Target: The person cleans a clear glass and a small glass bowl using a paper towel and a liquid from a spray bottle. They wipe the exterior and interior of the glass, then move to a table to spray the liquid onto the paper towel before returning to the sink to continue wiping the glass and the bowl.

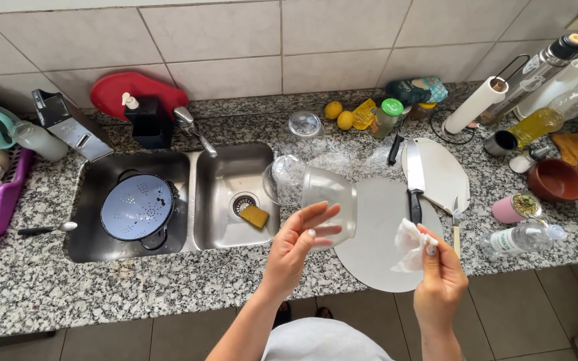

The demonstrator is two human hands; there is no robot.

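Your left hand [297, 244] is wrapped around a clear glass jar [322, 200], fingers curled over its side, and holds it tilted on its side above the near edge of the counter [135, 294], just right of the sink [225, 230]. The jar's mouth points left, toward the sink. Your right hand [439, 274] is pinched shut on a crumpled white paper towel [409, 246], held up a little to the right of the jar and not touching it.

Under both hands lies a round grey cutting mat [376, 267]. A large knife [415, 180] rests across its far edge and onto a white cutting board [446, 177] behind it. A small knife [455, 227] lies just right of the mat.

In the right sink basin a yellow sponge [255, 216] sits beside the drain. The left basin holds a pale blue colander [136, 207]. A spoon [47, 229] lies on the counter to the left of the sink.

Far along the wall you have two lemons [340, 115], a roll of paper towel [474, 105] and a bottle of oil [550, 117]. A brown bowl [555, 179] stands at the right.
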